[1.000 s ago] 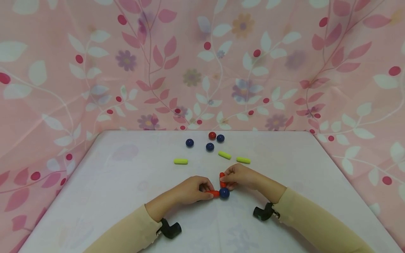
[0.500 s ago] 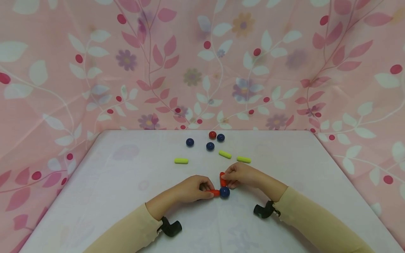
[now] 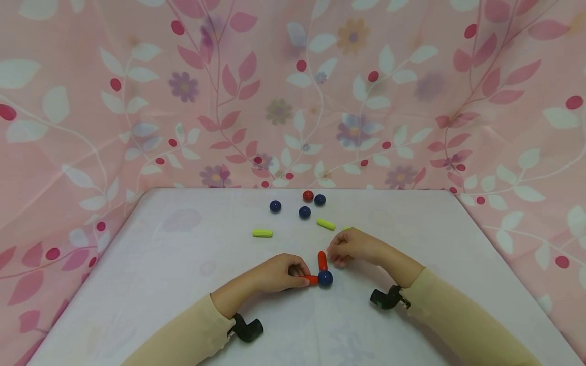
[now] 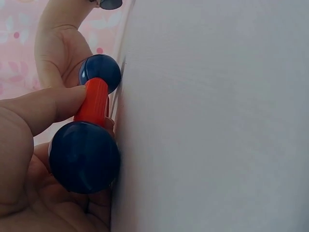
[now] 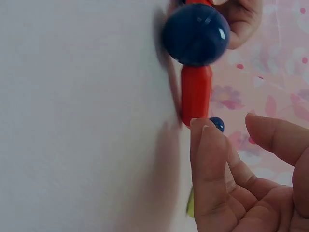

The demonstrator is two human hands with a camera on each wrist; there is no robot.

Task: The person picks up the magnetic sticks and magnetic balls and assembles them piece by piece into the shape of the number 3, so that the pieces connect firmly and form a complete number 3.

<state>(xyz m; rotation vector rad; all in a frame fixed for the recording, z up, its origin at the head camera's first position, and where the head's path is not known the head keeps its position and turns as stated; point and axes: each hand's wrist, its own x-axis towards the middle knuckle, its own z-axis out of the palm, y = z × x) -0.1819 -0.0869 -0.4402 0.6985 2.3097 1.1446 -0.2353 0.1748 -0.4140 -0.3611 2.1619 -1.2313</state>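
Observation:
My left hand (image 3: pixel 278 273) pinches a red rod (image 4: pixel 92 102) between thumb and fingers. That rod has a blue ball (image 4: pixel 84 157) at its near end, by my palm, and another blue ball (image 3: pixel 325 278) at its far end. From this far ball a second red rod (image 3: pixel 322 261) points away from me, at an angle to the first; its outer end is bare. Just right of that end is my right hand (image 3: pixel 359 247), holding nothing, thumb and fingers apart in the right wrist view. Its fingertips (image 5: pixel 202 130) look close to the rod; contact is unclear.
Farther back on the white table (image 3: pixel 160 279) lie loose blue balls (image 3: pixel 275 206), a red ball (image 3: pixel 308 195) and yellow-green rods (image 3: pixel 262 233). Another yellow-green rod (image 3: pixel 349 229) is mostly hidden behind my right hand. A floral cloth (image 3: pixel 284 91) hangs along the back.
My right hand has let go of the second red rod and moved slightly right and away from me, now covering most of one yellow-green rod. My left hand keeps its pinch in place.

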